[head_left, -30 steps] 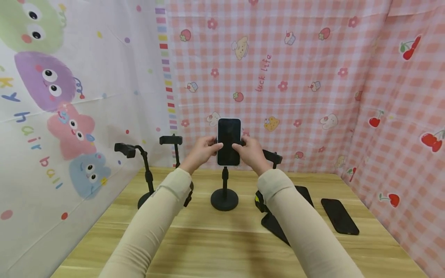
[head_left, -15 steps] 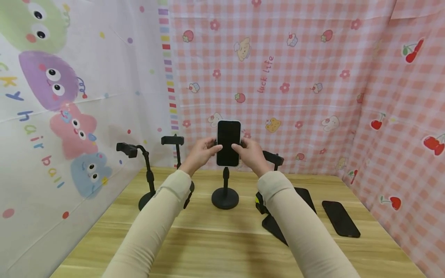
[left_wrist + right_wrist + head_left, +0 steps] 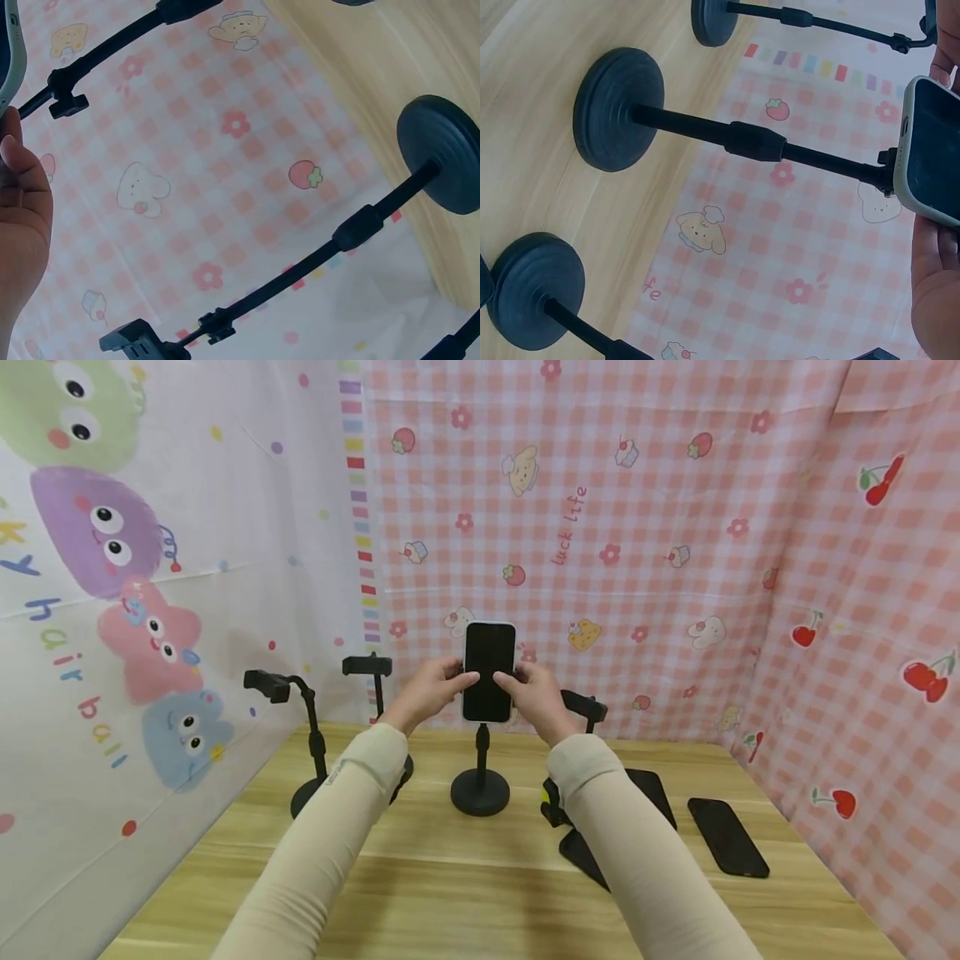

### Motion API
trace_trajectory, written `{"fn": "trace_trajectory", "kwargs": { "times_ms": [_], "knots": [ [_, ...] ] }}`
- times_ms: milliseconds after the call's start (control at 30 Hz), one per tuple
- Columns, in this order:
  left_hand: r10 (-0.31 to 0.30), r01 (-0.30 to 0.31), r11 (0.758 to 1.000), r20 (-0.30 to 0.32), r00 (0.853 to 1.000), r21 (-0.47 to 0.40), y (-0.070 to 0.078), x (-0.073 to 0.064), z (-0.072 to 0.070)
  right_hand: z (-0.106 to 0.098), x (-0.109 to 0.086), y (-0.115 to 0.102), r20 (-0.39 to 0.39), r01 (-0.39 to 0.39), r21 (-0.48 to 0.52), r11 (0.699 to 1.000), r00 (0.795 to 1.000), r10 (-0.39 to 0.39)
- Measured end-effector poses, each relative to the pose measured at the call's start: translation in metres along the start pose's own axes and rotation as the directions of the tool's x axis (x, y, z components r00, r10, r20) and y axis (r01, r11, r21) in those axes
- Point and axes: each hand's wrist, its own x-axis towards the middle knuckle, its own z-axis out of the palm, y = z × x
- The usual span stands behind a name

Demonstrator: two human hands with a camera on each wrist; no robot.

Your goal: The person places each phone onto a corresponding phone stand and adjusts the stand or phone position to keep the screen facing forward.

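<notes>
A smartphone (image 3: 489, 672) with a dark screen and pale edge stands upright at the top of a black phone stand (image 3: 480, 792). My left hand (image 3: 429, 689) holds the phone's left side, its thumb over the screen edge. On the opposite side my right hand (image 3: 537, 693) grips it the same way; the fingers of both hands are partly hidden behind. In the right wrist view the stand's pole (image 3: 832, 161) reaches up to the back of the phone (image 3: 934, 154). The phone hides the holder, so I cannot tell how it sits there.
Two more black stands, one with a bent neck (image 3: 311, 714) and one with a visible clamp (image 3: 367, 666), are at left. Another stand's clamp (image 3: 584, 705) shows behind my right arm. A dark phone (image 3: 729, 837) lies at right on the wooden table (image 3: 450, 893); my sleeve partly covers other dark slabs (image 3: 585, 858).
The head view shifts slightly. Both hands stay on the smartphone, which keeps its place above the stand.
</notes>
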Motion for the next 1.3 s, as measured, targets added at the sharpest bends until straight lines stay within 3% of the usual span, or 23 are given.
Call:
{"fn": "trace_trajectory", "kwargs": {
  "times_ms": [167,400,767,1100,1300],
  "knots": [
    [0.030,-0.030,1.000,-0.025,0.999,-0.008,-0.004,0.001,0.000,0.003,0.002,-0.005,-0.034,0.004,-0.081,0.997,0.999,-0.007],
    [0.009,-0.009,1.000,-0.050,0.999,0.001,-0.006,0.002,0.000,0.004,0.008,-0.015,-0.040,-0.020,-0.216,0.976,0.999,0.012],
    [-0.037,0.037,0.999,-0.031,0.999,-0.004,-0.005,0.006,-0.001,0.001,0.012,-0.015,-0.013,-0.066,-0.127,0.990,0.998,0.065],
    [-0.048,0.045,0.998,0.051,0.998,0.049,-0.001,0.005,-0.006,0.001,0.007,-0.010,-0.021,-0.058,-0.110,0.992,0.998,0.056],
    [-0.056,0.055,0.997,0.019,0.998,0.046,-0.005,0.004,-0.006,0.004,0.007,-0.010,-0.035,-0.044,-0.110,0.993,0.999,0.040]
  ]
}}
